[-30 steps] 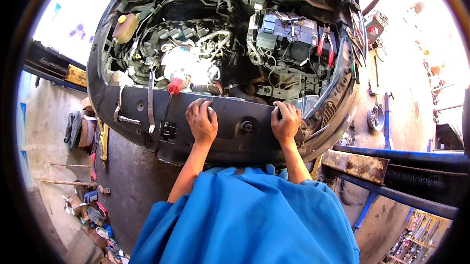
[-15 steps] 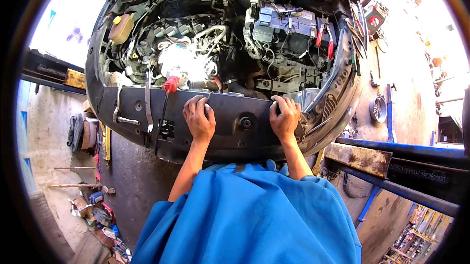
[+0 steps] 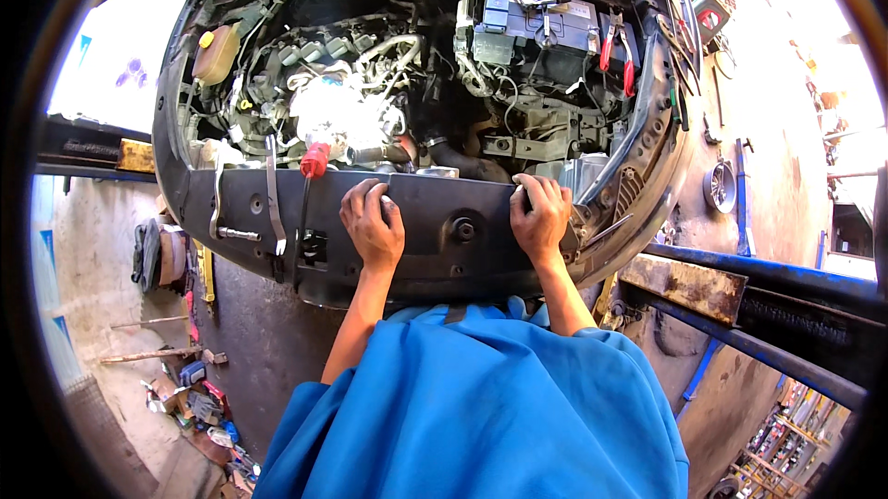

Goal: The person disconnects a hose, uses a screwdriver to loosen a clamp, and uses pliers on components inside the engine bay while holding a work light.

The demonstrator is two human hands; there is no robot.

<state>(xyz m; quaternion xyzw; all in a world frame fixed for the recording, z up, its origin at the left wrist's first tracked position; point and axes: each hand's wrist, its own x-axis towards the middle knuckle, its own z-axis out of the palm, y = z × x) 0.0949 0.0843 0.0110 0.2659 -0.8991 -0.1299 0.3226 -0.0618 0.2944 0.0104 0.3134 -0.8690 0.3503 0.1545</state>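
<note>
My left hand (image 3: 372, 229) rests on the black plastic front panel (image 3: 421, 240) of a car's engine bay, its fingers curled over the top edge. Farther right, my right hand (image 3: 540, 220) grips the same edge with bent fingers. Left of my left hand, a screwdriver with a red handle (image 3: 314, 161) leans on the panel. Beside it lie a flat metal bar (image 3: 274, 194) and a ratchet wrench with a socket (image 3: 236, 233). Beyond my hands is the exposed engine (image 3: 370, 83), partly washed out by a bright light.
A battery (image 3: 536, 27) sits at the far right with tools on top; red-handled pliers (image 3: 617, 55) lie beside it. A yellowish reservoir (image 3: 216, 55) is at far left. Blue-edged lift arms (image 3: 777, 277) flank the car. Assorted clutter (image 3: 199, 397) covers the floor at lower left.
Both hands keep their hold on the panel edge. The view has shifted slightly, so the engine bay sits a little differently in the picture; no tool has visibly been moved.
</note>
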